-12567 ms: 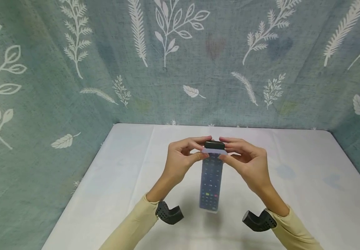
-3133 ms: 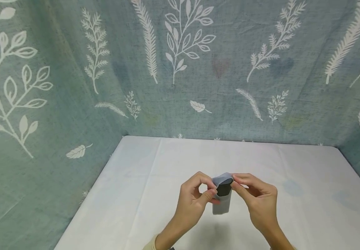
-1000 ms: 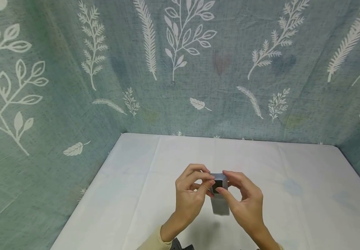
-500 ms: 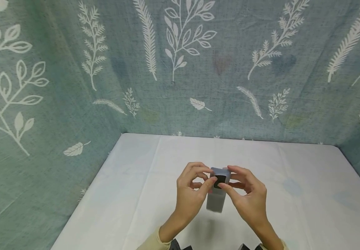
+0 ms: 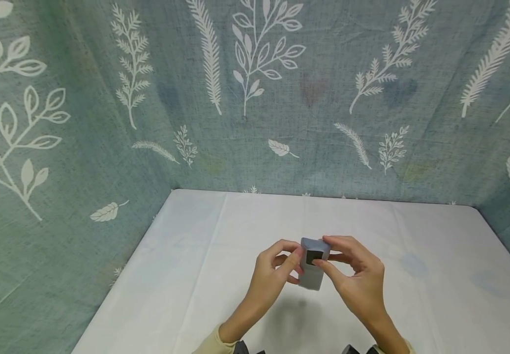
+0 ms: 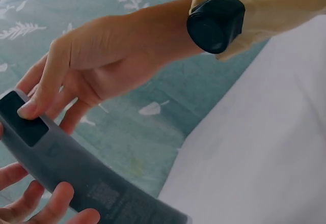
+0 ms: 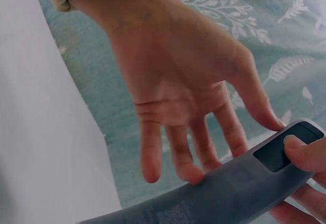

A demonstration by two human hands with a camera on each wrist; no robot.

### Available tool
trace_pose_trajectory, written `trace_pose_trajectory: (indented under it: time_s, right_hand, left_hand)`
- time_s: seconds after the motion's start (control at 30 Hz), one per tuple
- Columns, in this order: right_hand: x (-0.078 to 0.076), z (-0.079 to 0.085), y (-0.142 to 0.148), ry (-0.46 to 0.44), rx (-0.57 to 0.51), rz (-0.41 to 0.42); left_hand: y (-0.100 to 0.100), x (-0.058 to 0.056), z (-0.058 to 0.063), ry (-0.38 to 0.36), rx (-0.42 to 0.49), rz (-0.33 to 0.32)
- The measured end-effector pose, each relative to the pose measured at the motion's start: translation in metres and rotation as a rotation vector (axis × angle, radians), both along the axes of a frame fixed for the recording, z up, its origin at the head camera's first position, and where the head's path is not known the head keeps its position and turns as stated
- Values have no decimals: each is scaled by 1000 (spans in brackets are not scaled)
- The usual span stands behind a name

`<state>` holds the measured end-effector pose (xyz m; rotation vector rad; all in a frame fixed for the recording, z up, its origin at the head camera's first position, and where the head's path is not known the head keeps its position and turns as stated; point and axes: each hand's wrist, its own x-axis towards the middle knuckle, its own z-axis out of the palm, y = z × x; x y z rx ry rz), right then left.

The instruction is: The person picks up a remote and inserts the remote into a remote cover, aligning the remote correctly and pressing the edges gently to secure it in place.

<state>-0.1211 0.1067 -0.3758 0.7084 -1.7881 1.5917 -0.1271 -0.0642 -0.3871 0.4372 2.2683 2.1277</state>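
Note:
A remote control in a translucent grey-blue cover point(image 5: 310, 279) is held up over the table, its back toward me. Near its top a dark opening point(image 5: 314, 256) shows bare remote. My right hand point(image 5: 355, 278) pinches the top end, thumb on the dark opening and fingers behind. My left hand point(image 5: 268, 278) holds the left edge between thumb and fingers. In the left wrist view left fingertips point(image 6: 56, 203) touch the cover point(image 6: 97, 175). In the right wrist view the left palm point(image 7: 178, 71) faces the camera, its thumb at the cover's edge. The button side is hidden.
The table point(image 5: 219, 275) has a white cloth. Behind it and at the sides hang green-blue curtains point(image 5: 232, 157) with white leaf prints. Dark wrist cameras point(image 5: 242, 347) sit at the sleeve cuffs.
Much earlier, the button side faced me with the remote's black end uncovered; now the back faces me and the cover wraps the top. Lately my left thumb has slid off the dark opening.

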Motion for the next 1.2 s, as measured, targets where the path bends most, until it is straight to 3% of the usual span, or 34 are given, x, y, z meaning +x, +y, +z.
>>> trace_pose_trajectory:
  time_s: [0.2,0.47,0.7,0.83,1.2]
  right_hand:
    - [3,4,2,4,8,17]
    - [10,3,1,89,49,108]
    - [20,8,-3,193,56,230]
    - [25,10,-4,200,59,272]
    - [29,9,-6,218,68,300]
  left_hand:
    - [-2,0,-3,-38,57,-43]
    - [-2,-5,-16,-197,142,-49]
    - [-3,-3,-14,-199,173,-2]
    - [-3,-2,-10,-212,207,17]
    - [-2,-3,-5,-266,357,1]
